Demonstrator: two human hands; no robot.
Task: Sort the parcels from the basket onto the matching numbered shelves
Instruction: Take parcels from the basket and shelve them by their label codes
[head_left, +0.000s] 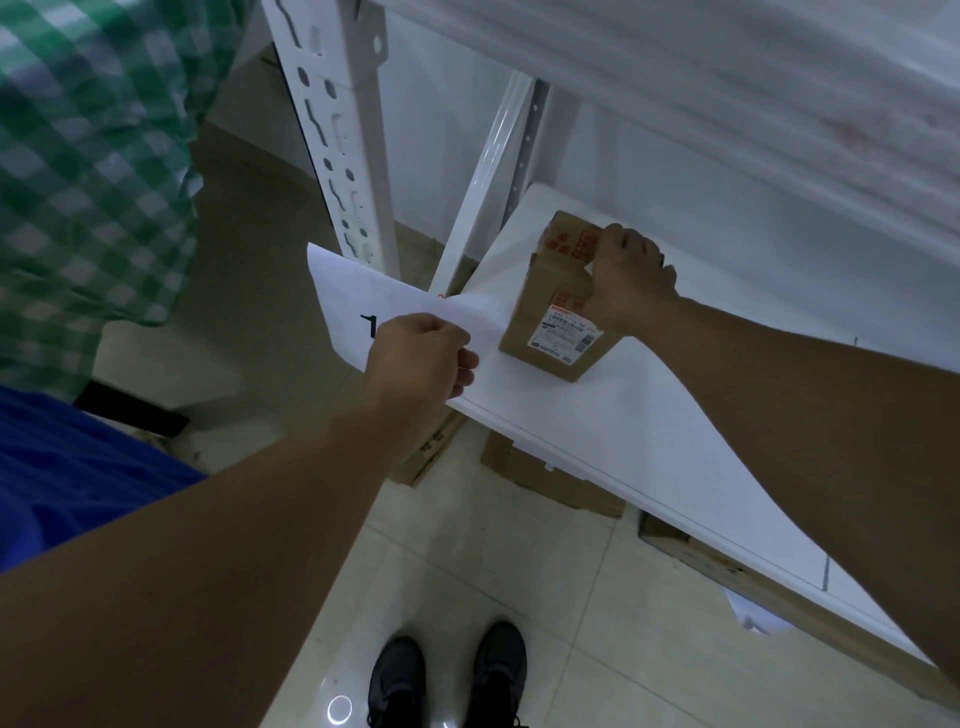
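The right hand (628, 280) grasps the cardboard parcel (545, 306) from its right side, fingers curled over the top far edge. The parcel stands upright on the white shelf (649, 431), near the shelf's left end, with a white shipping label (569, 335) on its near face and red print on top. Just left of it, the left hand (421, 358) pinches a white number sheet (353, 306) at the shelf's near left corner. A black digit that looks like a 1 shows partly above the knuckles, and the sheet's right edge lies close to the parcel's left side. Behind the sheet rises a white slotted upright (343, 130) of the rack, and a higher shelf board (727, 78) crosses the top right. Under the shelf, brown cardboard boxes (550, 478) sit on the pale tiled floor (571, 597). A pair of dark shoes (447, 680) stands at the near edge. Far left hang a green checked cloth (88, 156) and, below it, a blue surface (67, 467).
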